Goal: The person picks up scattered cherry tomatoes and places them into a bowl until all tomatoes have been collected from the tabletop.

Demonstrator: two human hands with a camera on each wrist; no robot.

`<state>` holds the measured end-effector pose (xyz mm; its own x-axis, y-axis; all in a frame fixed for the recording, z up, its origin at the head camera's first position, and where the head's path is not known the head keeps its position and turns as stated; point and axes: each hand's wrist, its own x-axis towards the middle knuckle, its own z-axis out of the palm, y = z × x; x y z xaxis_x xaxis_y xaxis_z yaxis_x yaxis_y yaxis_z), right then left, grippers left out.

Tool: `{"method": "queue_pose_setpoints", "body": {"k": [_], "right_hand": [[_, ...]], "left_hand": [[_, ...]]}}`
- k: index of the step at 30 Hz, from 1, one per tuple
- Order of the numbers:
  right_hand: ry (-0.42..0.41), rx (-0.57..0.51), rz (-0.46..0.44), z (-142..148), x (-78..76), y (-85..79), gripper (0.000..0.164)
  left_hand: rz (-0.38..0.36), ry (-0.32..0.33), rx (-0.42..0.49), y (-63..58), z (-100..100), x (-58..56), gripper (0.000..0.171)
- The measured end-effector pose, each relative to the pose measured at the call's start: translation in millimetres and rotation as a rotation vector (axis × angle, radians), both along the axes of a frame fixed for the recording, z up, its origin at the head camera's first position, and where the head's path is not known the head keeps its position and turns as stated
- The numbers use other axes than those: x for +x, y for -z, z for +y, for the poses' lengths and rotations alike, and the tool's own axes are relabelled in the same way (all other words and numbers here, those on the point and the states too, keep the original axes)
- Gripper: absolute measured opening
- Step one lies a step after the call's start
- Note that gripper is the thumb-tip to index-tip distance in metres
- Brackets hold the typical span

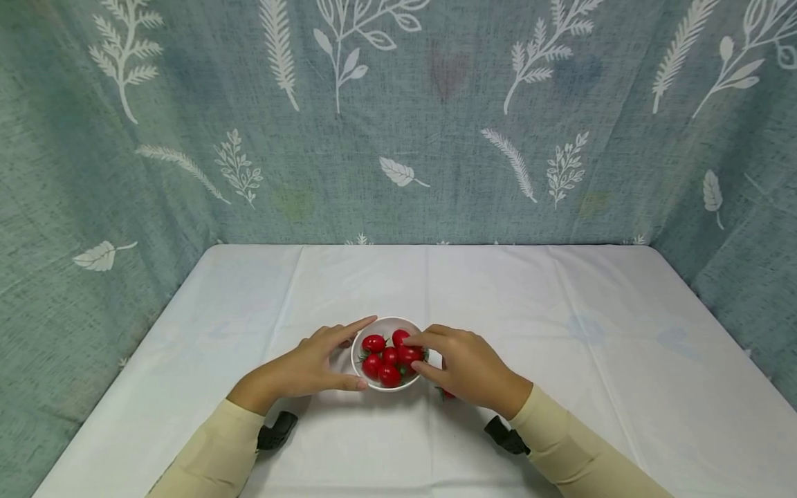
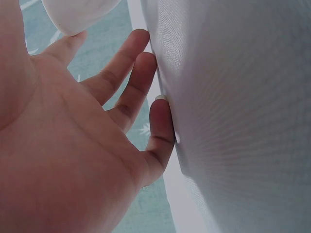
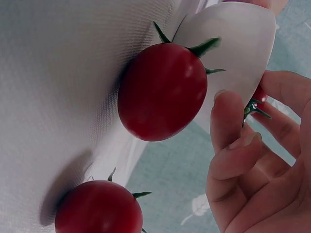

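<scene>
A white bowl holds several red cherry tomatoes with green stems. On its left side my left hand spreads thumb and index finger along the rim; the left wrist view shows a fingertip against the bowl, the other fingers near the cloth. Over the bowl's right side, my right hand pinches a cherry tomato between thumb and index finger. That tomato is mostly hidden behind the rim in the right wrist view. Two more tomatoes, one nearer and one lower, lie on the cloth.
A white cloth with fold lines covers the table. Behind and beside it hangs a green-blue curtain with white leaf prints. One loose tomato shows partly under my right hand. Black wrist devices sit at both cuffs.
</scene>
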<state>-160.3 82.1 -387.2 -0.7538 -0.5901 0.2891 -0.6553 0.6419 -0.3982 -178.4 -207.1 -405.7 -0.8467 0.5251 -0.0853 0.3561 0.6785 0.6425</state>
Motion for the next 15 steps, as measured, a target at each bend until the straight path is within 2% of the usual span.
{"method": "queue_pose_setpoints", "body": {"k": [5, 15], "right_hand": [[-0.011, 0.010, -0.026, 0.1, -0.5, 1.4, 0.034], [-0.003, 0.013, -0.019, 1.4, -1.1, -1.0, 0.035]], "left_hand": [[-0.001, -0.002, -0.005, 0.8, -0.5, 0.5, 0.097], [-0.001, -0.011, -0.007, -0.8, -1.4, -1.0, 0.097]]}}
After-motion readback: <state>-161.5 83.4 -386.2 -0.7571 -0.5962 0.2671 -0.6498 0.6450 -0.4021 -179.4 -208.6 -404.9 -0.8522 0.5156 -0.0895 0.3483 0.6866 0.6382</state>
